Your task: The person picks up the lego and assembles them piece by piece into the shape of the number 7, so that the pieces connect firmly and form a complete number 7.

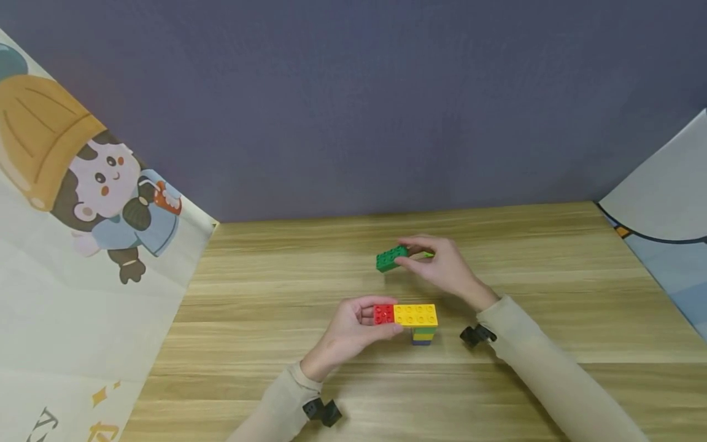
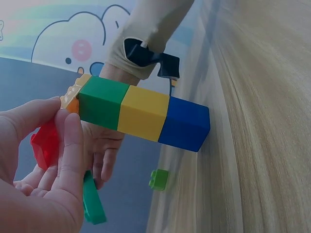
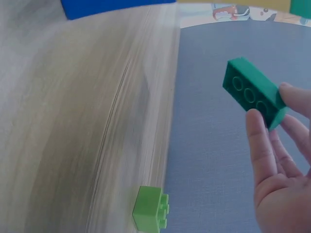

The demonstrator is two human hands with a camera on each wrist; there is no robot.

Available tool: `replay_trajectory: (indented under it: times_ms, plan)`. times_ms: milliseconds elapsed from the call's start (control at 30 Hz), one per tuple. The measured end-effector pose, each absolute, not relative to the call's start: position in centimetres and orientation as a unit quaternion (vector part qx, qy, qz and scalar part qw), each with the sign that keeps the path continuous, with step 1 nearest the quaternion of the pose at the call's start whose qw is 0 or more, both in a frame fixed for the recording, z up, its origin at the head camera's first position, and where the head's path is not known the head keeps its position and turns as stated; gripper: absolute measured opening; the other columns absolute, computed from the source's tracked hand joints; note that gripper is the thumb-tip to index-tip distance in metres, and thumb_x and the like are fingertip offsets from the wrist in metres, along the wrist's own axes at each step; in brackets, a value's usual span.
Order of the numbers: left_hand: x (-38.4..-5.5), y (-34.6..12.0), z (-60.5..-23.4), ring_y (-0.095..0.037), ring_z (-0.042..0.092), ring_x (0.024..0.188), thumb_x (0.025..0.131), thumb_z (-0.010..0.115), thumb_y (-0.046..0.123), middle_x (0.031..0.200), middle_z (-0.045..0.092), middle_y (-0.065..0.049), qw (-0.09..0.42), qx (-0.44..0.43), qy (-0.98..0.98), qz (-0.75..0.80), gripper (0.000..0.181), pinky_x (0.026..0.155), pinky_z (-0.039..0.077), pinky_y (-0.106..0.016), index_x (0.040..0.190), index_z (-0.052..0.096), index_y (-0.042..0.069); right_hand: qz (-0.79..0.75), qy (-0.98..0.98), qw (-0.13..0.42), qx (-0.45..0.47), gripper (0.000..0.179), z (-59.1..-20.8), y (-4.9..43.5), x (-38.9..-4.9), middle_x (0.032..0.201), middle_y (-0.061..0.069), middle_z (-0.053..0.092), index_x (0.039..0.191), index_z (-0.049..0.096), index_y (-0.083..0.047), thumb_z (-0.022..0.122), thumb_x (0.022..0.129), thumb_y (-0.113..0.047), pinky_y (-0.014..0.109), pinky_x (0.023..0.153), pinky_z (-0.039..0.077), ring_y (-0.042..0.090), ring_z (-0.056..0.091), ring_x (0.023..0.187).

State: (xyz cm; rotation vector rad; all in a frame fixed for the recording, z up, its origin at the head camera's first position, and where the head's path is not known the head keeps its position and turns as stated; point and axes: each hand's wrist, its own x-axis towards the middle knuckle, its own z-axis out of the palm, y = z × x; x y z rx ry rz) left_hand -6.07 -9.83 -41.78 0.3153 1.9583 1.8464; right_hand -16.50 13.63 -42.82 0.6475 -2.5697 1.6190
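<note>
A stack of toy building blocks stands upright on the table: a blue block (image 2: 187, 124) at the bottom, then a yellow block (image 2: 143, 112), a green block (image 2: 103, 103) and a long yellow block (image 1: 415, 315) across the top, overhanging leftward. A red block (image 1: 383, 314) sits at that overhanging end; how they join is hidden. My left hand (image 1: 350, 328) pinches this end between thumb and fingers. Beyond the stack, my right hand (image 1: 444, 267) holds a long dark green block (image 1: 391, 258) by one end, above the table. Its hollow underside shows in the right wrist view.
A small light green block (image 3: 148, 208) lies on the wooden table (image 1: 276, 276), mostly behind my right hand in the head view. A dark blue-grey panel (image 1: 353, 110) rises at the back edge. Printed cloths hang left and right.
</note>
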Motion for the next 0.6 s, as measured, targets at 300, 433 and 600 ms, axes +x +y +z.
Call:
replay_trajectory:
  times_ms: [300,433,600]
  plan:
    - [-6.0,-9.8,-41.8,-0.01,0.076,0.091,0.093,0.082,0.01,0.12,0.079,-0.019,0.215,0.11,0.705,0.667,0.05,0.079,0.063,-0.022,0.139,0.067,-0.001,0.547,-0.806,0.034,0.224,0.033,-42.3,14.2,-15.6,0.124,0.008,0.073,0.127,0.076,-0.009,0.082,0.095,-0.016,0.027,0.079,0.064,0.025,0.074,0.101]
    - [-6.1,-9.8,-41.9,-0.011,0.076,0.091,0.093,0.083,0.012,0.119,0.079,-0.018,0.214,0.106,0.709,0.664,0.052,0.08,0.063,-0.022,0.139,0.066,-0.003,0.556,-0.801,0.027,0.222,0.033,-42.0,14.4,-15.3,0.126,0.009,0.073,0.127,0.075,-0.008,0.081,0.096,-0.016,0.027,0.084,0.064,0.025,0.073,0.103]
    - [-6.1,-9.8,-41.8,-0.012,0.077,0.092,0.093,0.083,0.012,0.12,0.079,-0.018,0.216,0.104,0.709,0.663,0.051,0.081,0.063,-0.023,0.139,0.066,-0.003,0.556,-0.8,0.03,0.223,0.035,-41.5,14.5,-14.6,0.126,0.009,0.073,0.129,0.075,-0.009,0.082,0.095,-0.014,0.028,0.085,0.064,0.023,0.071,0.102]
